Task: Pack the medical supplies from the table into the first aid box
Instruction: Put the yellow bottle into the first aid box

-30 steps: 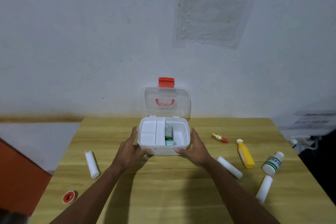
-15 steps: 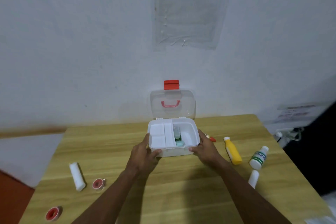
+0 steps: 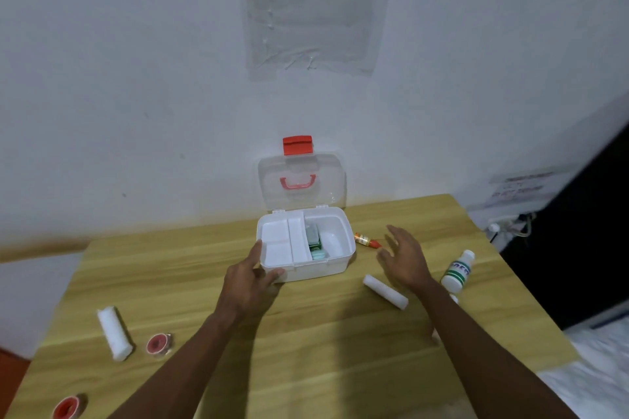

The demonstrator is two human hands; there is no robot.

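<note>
- Holding the box (image 3: pixel 308 265) by its 8 o'clock corner, the left hand (image 3: pixel 250 282) has a closed grip
- Right hand (image 3: pixel 405 257) hovers open-fingered at 3 o'clock, above the surface (image 3: pixel 306 350)

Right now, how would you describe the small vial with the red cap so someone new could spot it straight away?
Start at the open white plastic first aid box in the middle of the wooden table. Just past the box's right wall lies the small orange vial with a red cap, beyond the open right hand. It is smaller than the white gauze rolls and, unlike the white bottle with green bands, is coloured.
</note>
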